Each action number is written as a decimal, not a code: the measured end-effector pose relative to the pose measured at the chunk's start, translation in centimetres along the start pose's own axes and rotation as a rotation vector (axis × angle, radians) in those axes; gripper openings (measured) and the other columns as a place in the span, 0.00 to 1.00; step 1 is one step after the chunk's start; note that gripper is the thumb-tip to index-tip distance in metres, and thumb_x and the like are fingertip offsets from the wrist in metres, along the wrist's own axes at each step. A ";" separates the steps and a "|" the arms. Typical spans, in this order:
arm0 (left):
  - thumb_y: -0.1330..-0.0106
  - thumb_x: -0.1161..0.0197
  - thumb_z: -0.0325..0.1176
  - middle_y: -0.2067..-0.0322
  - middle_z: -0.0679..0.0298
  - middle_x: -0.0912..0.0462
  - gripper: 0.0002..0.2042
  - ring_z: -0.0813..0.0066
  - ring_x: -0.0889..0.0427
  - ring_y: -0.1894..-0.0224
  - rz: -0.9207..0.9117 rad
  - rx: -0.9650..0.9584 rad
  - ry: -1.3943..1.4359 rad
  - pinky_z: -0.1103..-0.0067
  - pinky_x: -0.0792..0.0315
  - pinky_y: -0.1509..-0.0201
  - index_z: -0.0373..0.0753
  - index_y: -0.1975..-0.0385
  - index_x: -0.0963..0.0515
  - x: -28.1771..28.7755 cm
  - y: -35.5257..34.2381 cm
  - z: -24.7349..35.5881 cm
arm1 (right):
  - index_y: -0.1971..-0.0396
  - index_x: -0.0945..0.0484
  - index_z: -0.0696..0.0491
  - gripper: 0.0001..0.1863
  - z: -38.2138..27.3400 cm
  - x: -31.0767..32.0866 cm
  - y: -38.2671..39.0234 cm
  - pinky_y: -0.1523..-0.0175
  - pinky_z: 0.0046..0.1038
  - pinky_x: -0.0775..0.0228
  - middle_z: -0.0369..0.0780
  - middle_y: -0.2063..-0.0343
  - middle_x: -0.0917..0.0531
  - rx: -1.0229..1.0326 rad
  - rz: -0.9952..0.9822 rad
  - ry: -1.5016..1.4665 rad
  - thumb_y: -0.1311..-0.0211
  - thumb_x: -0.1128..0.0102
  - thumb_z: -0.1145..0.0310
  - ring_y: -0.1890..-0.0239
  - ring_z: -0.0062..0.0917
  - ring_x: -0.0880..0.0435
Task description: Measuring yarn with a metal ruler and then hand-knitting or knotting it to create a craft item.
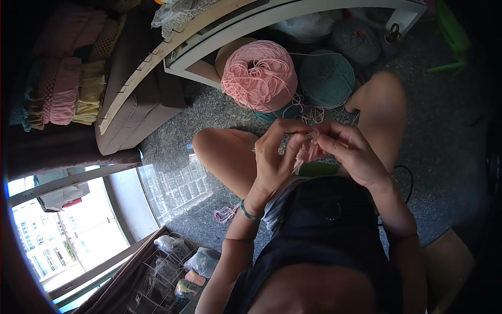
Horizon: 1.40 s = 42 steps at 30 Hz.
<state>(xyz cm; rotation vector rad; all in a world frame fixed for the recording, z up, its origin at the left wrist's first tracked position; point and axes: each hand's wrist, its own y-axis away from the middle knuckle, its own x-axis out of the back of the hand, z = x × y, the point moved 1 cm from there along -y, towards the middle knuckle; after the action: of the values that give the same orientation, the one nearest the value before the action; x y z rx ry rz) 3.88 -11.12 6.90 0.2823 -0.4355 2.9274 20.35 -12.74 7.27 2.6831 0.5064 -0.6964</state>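
Observation:
My left hand (277,154) and my right hand (350,152) meet over my lap, both pinching a small pink crocheted piece (308,152) between the fingertips. A thin pink strand runs from it up toward a big cone of pink yarn (259,76) on the floor ahead. A teal yarn cone (327,78) stands right beside the pink one. I sit on the floor with knees spread; my left wrist wears a green band (247,212). Whether a hook is in either hand is hidden by the fingers.
A grey yarn ball (355,42) and a white shelf unit (293,15) stand behind the cones. Folded pink and yellow knits (65,89) hang at left. A loose pink yarn scrap (225,213) lies on the speckled floor. Bagged goods (183,267) sit by the window at lower left.

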 end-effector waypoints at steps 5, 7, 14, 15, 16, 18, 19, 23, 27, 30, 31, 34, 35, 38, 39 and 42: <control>0.47 0.34 0.25 0.70 0.62 0.21 0.09 0.71 0.19 0.69 -0.021 -0.162 -0.268 0.80 0.27 0.65 0.36 0.66 0.23 -0.1 -0.1 1.9 | 0.65 0.26 0.59 0.07 -0.4 -0.2 -0.2 0.58 0.14 0.32 0.34 0.71 0.23 0.071 0.039 0.109 0.35 0.50 0.72 0.65 0.11 0.25; 0.48 0.33 0.26 0.70 0.62 0.21 0.10 0.71 0.20 0.70 -0.030 -0.127 -0.206 0.81 0.27 0.65 0.36 0.65 0.22 -0.1 -0.1 1.8 | 0.63 0.27 0.59 0.06 -0.6 -0.4 -0.1 0.59 0.14 0.32 0.34 0.69 0.23 0.086 0.034 0.123 0.36 0.49 0.72 0.66 0.11 0.26; 0.43 0.37 0.25 0.72 0.61 0.23 0.06 0.79 0.23 0.73 0.013 0.088 0.089 0.85 0.30 0.70 0.33 0.68 0.25 -0.3 0.8 0.4 | 0.70 0.27 0.59 0.07 -1.0 -1.1 0.4 0.69 0.14 0.36 0.33 0.76 0.25 0.194 0.124 0.392 0.37 0.47 0.71 0.74 0.10 0.29; 0.41 0.39 0.25 0.73 0.62 0.23 0.05 0.80 0.24 0.73 0.023 0.178 0.159 0.86 0.30 0.71 0.33 0.68 0.26 -0.4 0.9 0.5 | 0.73 0.28 0.58 0.08 -1.4 -1.2 0.6 0.71 0.14 0.40 0.31 0.78 0.27 0.189 0.123 0.533 0.37 0.47 0.71 0.76 0.10 0.31; 0.41 0.39 0.25 0.73 0.62 0.23 0.05 0.80 0.24 0.73 0.023 0.179 0.159 0.86 0.30 0.71 0.33 0.68 0.26 -0.5 0.8 0.6 | 0.76 0.29 0.57 0.09 -1.6 -1.3 0.7 0.74 0.14 0.43 0.30 0.81 0.29 0.184 0.121 0.674 0.37 0.47 0.70 0.78 0.09 0.34; 0.38 0.43 0.25 0.74 0.63 0.25 0.04 0.83 0.25 0.74 0.058 0.174 0.236 0.87 0.32 0.72 0.33 0.68 0.29 -0.7 0.7 0.8 | 0.78 0.30 0.57 0.10 -1.4 -1.3 0.7 0.76 0.15 0.46 0.31 0.83 0.31 0.185 0.107 0.622 0.37 0.47 0.71 0.80 0.09 0.37; 0.36 0.45 0.25 0.75 0.64 0.25 0.04 0.84 0.26 0.75 0.074 0.172 0.275 0.87 0.32 0.72 0.32 0.68 0.30 -0.8 0.6 0.9 | 0.80 0.31 0.58 0.12 -1.4 -1.3 0.7 0.78 0.17 0.48 0.31 0.86 0.33 0.187 0.094 0.571 0.38 0.46 0.71 0.82 0.09 0.39; 0.34 0.47 0.27 0.74 0.66 0.26 0.04 0.86 0.29 0.76 0.141 0.139 0.222 0.88 0.34 0.73 0.33 0.67 0.33 -0.6 0.7 1.3 | 0.85 0.34 0.57 0.15 -0.9 -1.4 0.7 0.80 0.19 0.51 0.31 0.90 0.37 0.232 0.081 0.489 0.39 0.47 0.73 0.84 0.09 0.43; 0.34 0.47 0.27 0.75 0.67 0.26 0.04 0.88 0.32 0.78 0.294 0.065 0.198 0.90 0.35 0.74 0.34 0.66 0.32 -0.8 0.8 0.9 | 0.86 0.38 0.57 0.16 -0.7 -2.6 0.9 0.81 0.20 0.52 0.31 0.91 0.39 0.230 0.113 0.381 0.39 0.48 0.74 0.85 0.09 0.44; 0.34 0.46 0.28 0.75 0.68 0.26 0.04 0.89 0.31 0.76 0.271 0.183 0.328 0.90 0.35 0.73 0.34 0.66 0.32 -1.2 0.8 1.3 | 0.87 0.39 0.56 0.17 -0.1 -3.2 1.6 0.81 0.20 0.52 0.30 0.91 0.40 0.237 0.143 0.394 0.39 0.48 0.73 0.86 0.09 0.45; 0.34 0.46 0.28 0.75 0.68 0.26 0.04 0.89 0.31 0.76 0.258 0.241 0.394 0.91 0.36 0.73 0.34 0.67 0.32 -1.3 0.8 1.4 | 0.88 0.39 0.56 0.18 0.1 -3.4 2.0 0.81 0.19 0.53 0.29 0.91 0.41 0.257 0.161 0.455 0.39 0.49 0.73 0.86 0.09 0.45; 0.34 0.46 0.29 0.76 0.69 0.27 0.05 0.89 0.31 0.76 0.237 0.218 0.326 0.91 0.36 0.73 0.35 0.67 0.32 -1.4 0.9 1.2 | 0.87 0.39 0.55 0.17 0.3 -3.5 2.7 0.81 0.19 0.53 0.29 0.90 0.40 0.273 0.138 0.541 0.39 0.49 0.73 0.86 0.10 0.44; 0.34 0.46 0.29 0.77 0.70 0.27 0.05 0.89 0.31 0.76 0.226 0.205 0.292 0.91 0.36 0.73 0.35 0.67 0.31 -1.4 1.0 1.1 | 0.87 0.39 0.55 0.17 0.2 -3.5 2.9 0.80 0.19 0.53 0.30 0.89 0.39 0.271 0.097 0.567 0.39 0.49 0.73 0.85 0.11 0.43; 0.33 0.46 0.29 0.77 0.70 0.27 0.05 0.89 0.30 0.77 0.231 0.301 0.386 0.91 0.35 0.73 0.34 0.67 0.31 -1.4 0.6 0.8 | 0.83 0.36 0.56 0.13 0.0 -2.4 2.7 0.77 0.21 0.47 0.33 0.85 0.34 0.247 0.020 0.626 0.38 0.50 0.72 0.82 0.13 0.38; 0.33 0.47 0.30 0.77 0.70 0.27 0.05 0.89 0.30 0.77 0.232 0.348 0.433 0.91 0.35 0.73 0.34 0.68 0.30 -1.3 0.4 0.6 | 0.79 0.34 0.57 0.11 -0.2 -1.7 2.3 0.73 0.22 0.43 0.35 0.81 0.30 0.222 -0.014 0.660 0.37 0.50 0.70 0.79 0.14 0.35; 0.32 0.48 0.30 0.77 0.70 0.26 0.06 0.89 0.29 0.77 0.159 0.409 0.528 0.91 0.35 0.73 0.34 0.67 0.30 -0.9 0.0 -0.2 | 0.70 0.31 0.58 0.11 0.4 -1.0 0.9 0.65 0.22 0.37 0.38 0.73 0.26 0.228 0.032 0.558 0.35 0.53 0.65 0.71 0.17 0.30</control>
<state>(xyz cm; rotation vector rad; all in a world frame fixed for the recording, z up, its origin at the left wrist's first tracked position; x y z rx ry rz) 4.76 -11.15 6.54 -0.4937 0.2282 3.0504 19.72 -14.02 7.63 3.0887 0.5378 0.0253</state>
